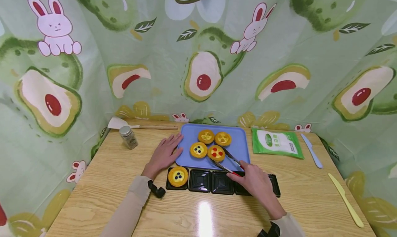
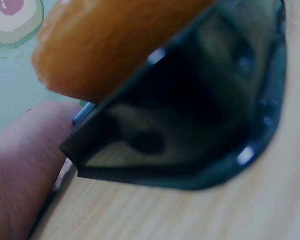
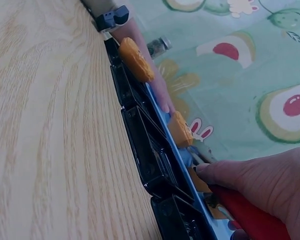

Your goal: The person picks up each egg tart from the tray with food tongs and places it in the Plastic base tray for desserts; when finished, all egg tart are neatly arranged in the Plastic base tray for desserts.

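Observation:
My right hand (image 1: pixel 255 182) grips the red handles of a pair of tongs (image 1: pixel 232 157). The tongs' dark arms reach either side of an egg tart with red pieces (image 1: pixel 216 153) on the blue tray (image 1: pixel 240 135); whether they squeeze it I cannot tell. At the tray's left edge, my left hand (image 1: pixel 163 152) rests with fingers extended. Another tart with dark blue dots (image 1: pixel 198 150) and two with pale yellow pieces, one of them a tart (image 1: pixel 206 136) at the back, share the tray. In the right wrist view, thumb and fingers curl round the red handle (image 3: pixel 250 215).
A row of black square cups (image 1: pixel 200 181) lies before the tray, a blue-dotted tart (image 1: pixel 177 176) in its leftmost one. Around stand a spice jar (image 1: pixel 128 137), a spatula (image 1: pixel 158 127), a green-white packet (image 1: pixel 277 143), a blue knife (image 1: pixel 311 150) and a yellow knife (image 1: pixel 345 199).

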The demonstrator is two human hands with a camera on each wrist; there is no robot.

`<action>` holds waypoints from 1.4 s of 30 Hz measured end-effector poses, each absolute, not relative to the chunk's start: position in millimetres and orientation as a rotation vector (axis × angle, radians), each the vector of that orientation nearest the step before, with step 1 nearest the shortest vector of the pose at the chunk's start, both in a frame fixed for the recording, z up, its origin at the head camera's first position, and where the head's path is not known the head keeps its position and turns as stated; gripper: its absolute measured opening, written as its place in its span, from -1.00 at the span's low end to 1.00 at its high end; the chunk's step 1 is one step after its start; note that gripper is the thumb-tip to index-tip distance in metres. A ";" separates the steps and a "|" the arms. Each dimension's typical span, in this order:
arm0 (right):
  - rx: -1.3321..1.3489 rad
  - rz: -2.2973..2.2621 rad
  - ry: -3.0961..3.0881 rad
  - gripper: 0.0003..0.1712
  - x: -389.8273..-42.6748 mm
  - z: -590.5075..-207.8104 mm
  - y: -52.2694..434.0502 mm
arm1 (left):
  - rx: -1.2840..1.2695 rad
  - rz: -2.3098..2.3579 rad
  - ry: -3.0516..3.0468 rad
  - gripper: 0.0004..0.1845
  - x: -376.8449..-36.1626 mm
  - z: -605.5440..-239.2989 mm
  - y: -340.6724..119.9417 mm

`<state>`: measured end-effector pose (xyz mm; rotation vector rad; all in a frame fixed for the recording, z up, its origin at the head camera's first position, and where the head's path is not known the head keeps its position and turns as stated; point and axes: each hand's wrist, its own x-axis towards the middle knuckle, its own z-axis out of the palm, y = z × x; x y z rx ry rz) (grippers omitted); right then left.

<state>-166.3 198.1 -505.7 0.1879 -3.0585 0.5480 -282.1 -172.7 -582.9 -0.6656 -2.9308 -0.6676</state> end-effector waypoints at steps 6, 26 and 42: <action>0.165 0.562 -3.071 -0.38 -166.3 -506.8 199.1 | -0.669 -0.673 -2.931 -0.29 -281.9 -583.5 -173.0; 0.200 0.562 -3.063 -0.41 -167.7 -508.0 200.7 | -0.673 -0.665 -2.935 -0.28 -284.0 -586.5 -173.2; 0.265 0.533 -3.042 -0.47 -163.9 -495.7 204.2 | -0.678 -0.664 -2.930 -0.29 -284.6 -586.0 -173.6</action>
